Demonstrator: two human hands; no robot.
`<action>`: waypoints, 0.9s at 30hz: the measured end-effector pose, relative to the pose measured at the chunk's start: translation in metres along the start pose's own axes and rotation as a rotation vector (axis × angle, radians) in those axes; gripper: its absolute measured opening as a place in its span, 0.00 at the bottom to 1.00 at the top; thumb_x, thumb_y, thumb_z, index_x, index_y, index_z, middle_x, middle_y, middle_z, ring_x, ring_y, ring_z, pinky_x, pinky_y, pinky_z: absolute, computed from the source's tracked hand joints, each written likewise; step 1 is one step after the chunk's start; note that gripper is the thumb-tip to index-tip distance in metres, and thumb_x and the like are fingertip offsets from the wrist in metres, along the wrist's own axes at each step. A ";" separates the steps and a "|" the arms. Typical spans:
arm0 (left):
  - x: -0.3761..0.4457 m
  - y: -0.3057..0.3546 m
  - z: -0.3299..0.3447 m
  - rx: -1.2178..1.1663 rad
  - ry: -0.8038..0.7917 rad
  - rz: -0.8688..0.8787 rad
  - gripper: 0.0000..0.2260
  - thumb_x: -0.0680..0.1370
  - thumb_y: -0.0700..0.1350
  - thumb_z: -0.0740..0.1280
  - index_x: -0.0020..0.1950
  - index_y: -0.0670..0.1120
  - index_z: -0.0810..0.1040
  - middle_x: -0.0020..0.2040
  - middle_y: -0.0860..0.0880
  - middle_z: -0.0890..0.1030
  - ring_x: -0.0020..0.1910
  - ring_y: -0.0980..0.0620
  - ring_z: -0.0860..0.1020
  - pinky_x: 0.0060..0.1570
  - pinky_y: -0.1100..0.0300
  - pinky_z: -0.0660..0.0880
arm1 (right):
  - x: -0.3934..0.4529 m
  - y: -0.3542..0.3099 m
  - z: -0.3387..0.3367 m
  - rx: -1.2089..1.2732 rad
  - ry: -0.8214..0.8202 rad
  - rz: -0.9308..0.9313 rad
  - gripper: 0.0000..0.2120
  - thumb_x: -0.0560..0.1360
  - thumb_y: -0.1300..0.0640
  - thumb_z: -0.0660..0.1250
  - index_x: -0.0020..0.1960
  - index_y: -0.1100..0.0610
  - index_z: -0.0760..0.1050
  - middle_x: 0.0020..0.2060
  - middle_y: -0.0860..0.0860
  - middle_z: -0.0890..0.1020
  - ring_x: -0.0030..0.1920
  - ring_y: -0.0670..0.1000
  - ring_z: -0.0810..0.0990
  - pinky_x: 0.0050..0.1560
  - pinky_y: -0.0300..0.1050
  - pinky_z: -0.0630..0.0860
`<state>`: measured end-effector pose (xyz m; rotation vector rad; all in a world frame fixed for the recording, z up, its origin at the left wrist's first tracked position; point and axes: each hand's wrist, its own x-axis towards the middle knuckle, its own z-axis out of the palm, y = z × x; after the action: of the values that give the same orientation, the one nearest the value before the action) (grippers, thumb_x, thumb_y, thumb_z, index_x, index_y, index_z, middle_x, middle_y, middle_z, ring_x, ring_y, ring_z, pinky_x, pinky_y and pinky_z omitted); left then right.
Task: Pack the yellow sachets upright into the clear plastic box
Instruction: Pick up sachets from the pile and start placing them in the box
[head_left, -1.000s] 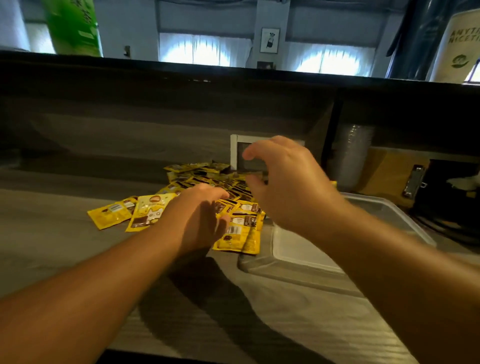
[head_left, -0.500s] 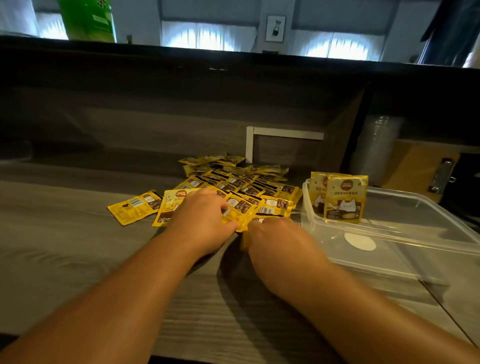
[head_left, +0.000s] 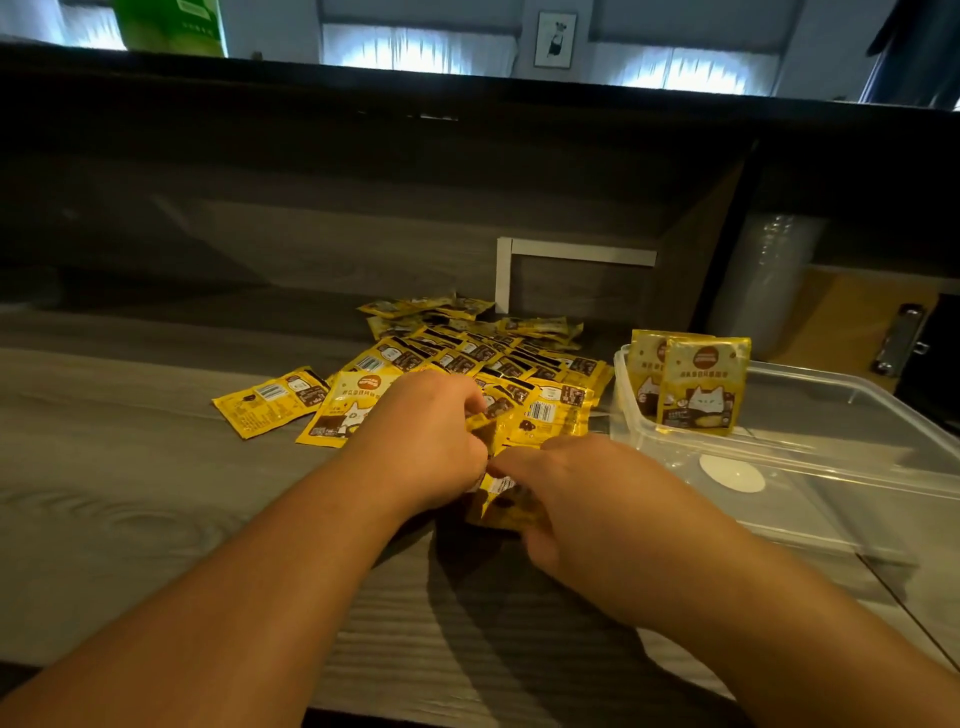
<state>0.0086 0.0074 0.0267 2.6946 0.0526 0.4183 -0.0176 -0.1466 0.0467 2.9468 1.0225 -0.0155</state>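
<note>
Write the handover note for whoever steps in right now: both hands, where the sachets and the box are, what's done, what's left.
Left hand: closed on sachets at the near edge of the pile.
Right hand: closed on a sachet lifted between the two hands.
Pile of sachets: lying flat and overlapping on the table, left of the box.
Clear plastic box: on the table to the right, open.
Done: a few upright sachets stand at the box's far left corner.
Left: most of the pile still has to go into the box upright; the rest of the box is bare.
</note>
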 end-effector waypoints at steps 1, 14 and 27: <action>0.001 0.000 -0.001 -0.031 0.025 -0.016 0.17 0.75 0.39 0.68 0.62 0.53 0.80 0.56 0.52 0.80 0.53 0.53 0.77 0.47 0.61 0.75 | 0.000 0.001 0.000 0.004 -0.017 -0.001 0.23 0.78 0.54 0.65 0.71 0.44 0.65 0.59 0.49 0.77 0.58 0.51 0.74 0.54 0.45 0.76; 0.006 -0.005 -0.003 -0.703 0.415 -0.116 0.14 0.81 0.38 0.60 0.54 0.57 0.80 0.46 0.56 0.83 0.46 0.57 0.82 0.42 0.58 0.81 | -0.008 0.016 -0.011 0.550 0.441 0.148 0.13 0.82 0.56 0.58 0.62 0.43 0.71 0.46 0.42 0.77 0.41 0.44 0.78 0.34 0.38 0.79; 0.016 0.033 -0.018 -1.104 0.345 -0.216 0.22 0.75 0.27 0.66 0.56 0.55 0.77 0.52 0.49 0.83 0.51 0.50 0.83 0.43 0.52 0.82 | -0.018 0.063 -0.040 1.159 0.790 0.159 0.16 0.79 0.57 0.66 0.66 0.48 0.75 0.46 0.45 0.84 0.43 0.47 0.85 0.39 0.48 0.84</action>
<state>0.0179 -0.0146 0.0601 1.5024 0.1557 0.6074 0.0071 -0.2063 0.0882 4.2406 1.0267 0.9351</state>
